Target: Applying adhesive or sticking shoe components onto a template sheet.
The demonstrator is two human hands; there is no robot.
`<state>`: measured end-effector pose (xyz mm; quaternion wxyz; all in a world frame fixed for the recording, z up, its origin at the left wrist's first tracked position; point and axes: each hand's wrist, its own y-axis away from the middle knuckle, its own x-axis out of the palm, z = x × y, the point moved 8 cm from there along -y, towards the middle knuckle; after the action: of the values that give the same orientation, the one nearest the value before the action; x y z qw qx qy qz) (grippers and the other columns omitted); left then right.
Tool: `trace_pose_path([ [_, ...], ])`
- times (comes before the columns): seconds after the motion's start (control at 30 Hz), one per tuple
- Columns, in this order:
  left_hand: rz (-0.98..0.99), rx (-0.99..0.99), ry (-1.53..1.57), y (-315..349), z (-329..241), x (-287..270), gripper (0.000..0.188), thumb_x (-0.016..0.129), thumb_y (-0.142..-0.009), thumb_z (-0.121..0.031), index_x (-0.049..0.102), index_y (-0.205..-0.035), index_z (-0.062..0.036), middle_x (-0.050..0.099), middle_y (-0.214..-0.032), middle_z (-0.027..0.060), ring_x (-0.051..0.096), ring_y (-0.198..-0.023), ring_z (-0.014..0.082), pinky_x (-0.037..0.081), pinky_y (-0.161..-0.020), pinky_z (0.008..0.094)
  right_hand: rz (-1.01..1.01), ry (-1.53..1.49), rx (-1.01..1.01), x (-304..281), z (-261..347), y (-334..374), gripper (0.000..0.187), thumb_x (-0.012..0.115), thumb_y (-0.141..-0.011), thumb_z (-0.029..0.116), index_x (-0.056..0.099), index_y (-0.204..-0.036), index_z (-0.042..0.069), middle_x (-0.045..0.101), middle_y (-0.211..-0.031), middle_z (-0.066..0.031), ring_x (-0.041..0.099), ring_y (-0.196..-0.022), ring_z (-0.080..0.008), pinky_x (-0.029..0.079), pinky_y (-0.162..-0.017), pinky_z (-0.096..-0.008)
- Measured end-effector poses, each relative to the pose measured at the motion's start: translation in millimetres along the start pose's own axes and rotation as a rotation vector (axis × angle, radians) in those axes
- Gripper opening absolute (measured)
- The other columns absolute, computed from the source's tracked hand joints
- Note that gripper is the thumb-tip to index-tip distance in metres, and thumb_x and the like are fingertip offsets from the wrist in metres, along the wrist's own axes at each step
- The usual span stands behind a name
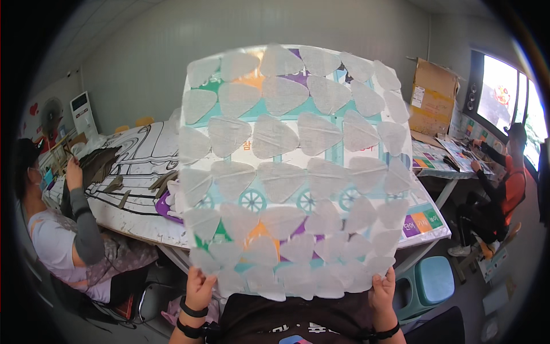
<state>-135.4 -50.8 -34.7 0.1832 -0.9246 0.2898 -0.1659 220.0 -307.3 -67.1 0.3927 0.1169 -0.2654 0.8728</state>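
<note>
A large printed sheet or board (229, 153) is held up in front of me, tilted toward my view. Rows of whitish, see-through petal-shaped pieces (275, 137) cover most of its face, and several overlap near its lower edge. Between them show teal, orange, purple and green printing and wheel drawings. My left hand (199, 289) pinches the lower left corner, while my right hand (382, 292) grips the lower right corner. The fingers behind the board are partly hidden. Dark bands circle both wrists.
A table with a black-lined white cover (134, 200) stands behind the board, carrying a purple tray (166, 207) and dark cloth strips. One co-worker (69, 241) sits at left, another (507, 183) at right beside a second table. A blue stool (434, 280) stands near my right.
</note>
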Motion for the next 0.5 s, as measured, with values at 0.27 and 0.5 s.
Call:
trace_pose_path([
  [0.27,-0.025,0.070,-0.053,2.8,-6.8,-0.1,0.045,0.052,-0.086,-0.002,0.032,-0.126,-0.0013,0.048,-0.119,0.0116,0.048,-0.109,0.0183,0.035,-0.095,0.0307,0.073,0.050,-0.003,14.5,18.4,-0.8,0.045,0.046,-0.090,0.008,0.028,-0.131,0.004,0.053,-0.109,-0.0114,0.060,-0.078,-0.0173,0.051,-0.051,-0.0276],
  [0.5,0.085,0.181,-0.319,11.3,-28.0,21.3,0.045,0.045,-0.089,-0.004,0.024,-0.129,-0.0024,0.043,-0.120,0.0139,0.047,-0.109,0.0203,0.040,-0.088,0.0316,0.043,0.112,-0.109,-8.7,15.6,2.3,0.046,0.045,-0.090,0.008,0.027,-0.132,0.005,0.052,-0.111,-0.0123,0.060,-0.078,-0.0183,0.051,-0.053,-0.0281],
])
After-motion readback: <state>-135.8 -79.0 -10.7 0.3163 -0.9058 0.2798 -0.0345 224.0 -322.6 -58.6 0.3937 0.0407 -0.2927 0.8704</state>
